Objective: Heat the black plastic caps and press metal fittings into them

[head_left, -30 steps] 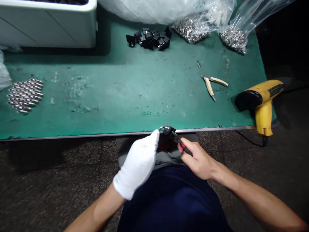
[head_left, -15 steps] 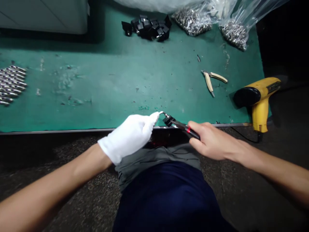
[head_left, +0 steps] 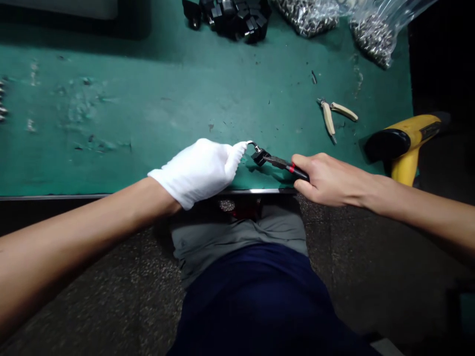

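My left hand (head_left: 208, 168), in a white glove, is closed with thumb and fingers pinching the end of a thin bent piece (head_left: 253, 144). That piece runs into a small black part (head_left: 260, 156) with a metal collar. My bare right hand (head_left: 326, 178) is wrapped round black-and-red pliers (head_left: 287, 166), whose jaws meet the black part's right side. Both hands are over the front edge of the green table (head_left: 156, 118), with the part between them. Whether the jaws clamp the part is too small to tell.
Black parts (head_left: 237, 17) lie in a pile at the back. Bags of small metal pieces (head_left: 311, 17) stand back right. Cream-handled cutters (head_left: 328, 118) and a yellow heat gun (head_left: 408, 138) are on the right. A grey bin (head_left: 81, 6) is back left.
Both hands, with the black part and pliers, have moved forward from the table's edge to over its surface. The view has shifted, so the table items appear higher.
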Motion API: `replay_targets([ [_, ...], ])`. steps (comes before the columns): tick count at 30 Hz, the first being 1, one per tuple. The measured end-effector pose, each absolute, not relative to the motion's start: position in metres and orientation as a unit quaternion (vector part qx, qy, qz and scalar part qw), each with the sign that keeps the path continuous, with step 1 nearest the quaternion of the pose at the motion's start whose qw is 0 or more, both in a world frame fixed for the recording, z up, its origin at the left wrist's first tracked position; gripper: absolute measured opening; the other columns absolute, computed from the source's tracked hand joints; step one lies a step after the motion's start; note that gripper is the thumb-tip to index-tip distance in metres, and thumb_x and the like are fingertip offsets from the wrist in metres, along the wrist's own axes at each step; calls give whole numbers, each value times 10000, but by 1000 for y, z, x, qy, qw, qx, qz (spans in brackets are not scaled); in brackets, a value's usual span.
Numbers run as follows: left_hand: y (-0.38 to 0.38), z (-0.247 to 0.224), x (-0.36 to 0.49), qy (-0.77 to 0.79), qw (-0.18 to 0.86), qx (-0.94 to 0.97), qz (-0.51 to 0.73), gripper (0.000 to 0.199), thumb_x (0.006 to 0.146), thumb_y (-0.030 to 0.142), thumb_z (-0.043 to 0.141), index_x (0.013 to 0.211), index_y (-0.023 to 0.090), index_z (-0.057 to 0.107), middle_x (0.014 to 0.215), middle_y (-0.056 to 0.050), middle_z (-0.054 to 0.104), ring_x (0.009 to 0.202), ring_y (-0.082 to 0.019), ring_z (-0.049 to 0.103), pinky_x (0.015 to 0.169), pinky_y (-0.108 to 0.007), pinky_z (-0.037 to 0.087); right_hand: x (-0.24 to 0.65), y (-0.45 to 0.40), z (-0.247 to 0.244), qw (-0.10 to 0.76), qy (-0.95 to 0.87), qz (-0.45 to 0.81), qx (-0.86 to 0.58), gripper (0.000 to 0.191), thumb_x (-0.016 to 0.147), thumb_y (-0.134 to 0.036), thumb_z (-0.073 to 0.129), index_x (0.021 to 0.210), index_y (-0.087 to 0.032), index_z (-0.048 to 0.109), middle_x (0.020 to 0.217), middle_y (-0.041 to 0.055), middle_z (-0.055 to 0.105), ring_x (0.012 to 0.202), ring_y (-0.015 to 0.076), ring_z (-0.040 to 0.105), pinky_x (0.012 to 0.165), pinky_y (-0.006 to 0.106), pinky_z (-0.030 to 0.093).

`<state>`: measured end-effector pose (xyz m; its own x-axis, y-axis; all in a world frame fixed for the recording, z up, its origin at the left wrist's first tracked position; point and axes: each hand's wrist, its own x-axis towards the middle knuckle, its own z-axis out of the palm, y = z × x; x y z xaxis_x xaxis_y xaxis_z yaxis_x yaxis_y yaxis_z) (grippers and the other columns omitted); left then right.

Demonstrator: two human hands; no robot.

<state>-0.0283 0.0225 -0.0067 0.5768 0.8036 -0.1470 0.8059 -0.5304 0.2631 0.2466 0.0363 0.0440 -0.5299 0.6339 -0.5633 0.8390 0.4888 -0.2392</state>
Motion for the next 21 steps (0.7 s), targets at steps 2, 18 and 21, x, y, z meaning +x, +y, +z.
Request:
replay_targets([
  [2, 24, -5, -28, 445, 132, 885, -24, 552, 1002, 306, 227, 1404, 130, 561, 772, -71, 713, 575, -181, 626, 625, -280, 457, 248, 38, 43, 207, 842, -249, 432, 100, 888, -281, 479, 882, -217, 403, 651, 1, 429, 550, 158, 339, 558, 309, 247],
  [18, 32, 7, -20, 453, 164, 871, -97, 557, 1014, 439, 255, 1204, 210, 726, 715, -70, 705, 538, -215, 587, 591, -321, 420, 261, 51, 35, 236, 883, -195, 357, 129, 910, -334, 455, 942, -210, 469, 720, 49, 560, 552, 181, 379, 560, 319, 213],
  [21, 25, 10, -17, 480, 199, 852, -61, 592, 1034, 439, 209, 1211, 187, 715, 741, -66, 726, 597, -217, 640, 640, -314, 460, 265, 48, 35, 204, 886, -216, 357, 101, 897, -310, 469, 923, -214, 448, 755, 37, 555, 589, 178, 391, 582, 309, 222],
])
